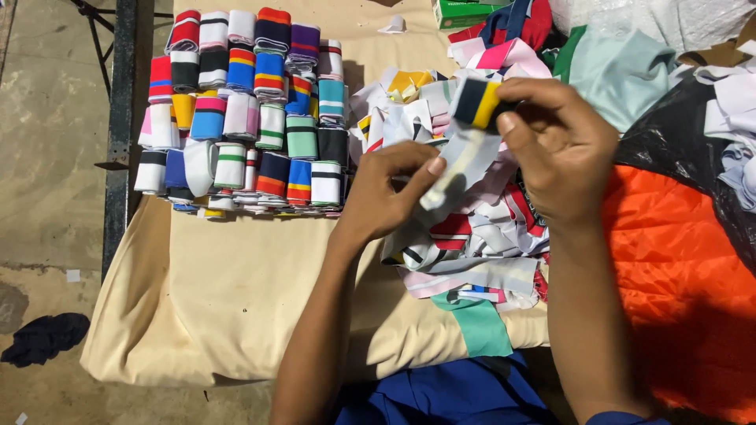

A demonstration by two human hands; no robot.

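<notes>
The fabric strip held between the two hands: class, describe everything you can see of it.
The fabric strip is a narrow ribbed-looking knit band, mostly pale grey-white. Its upper end is wound into a small roll showing dark navy and yellow, pinched by the right hand. The loose tail hangs diagonally down-left, where the left hand grips it between thumb and fingers. It is held in the air above a heap of loose strips, not resting on the cloth-covered table.
</notes>
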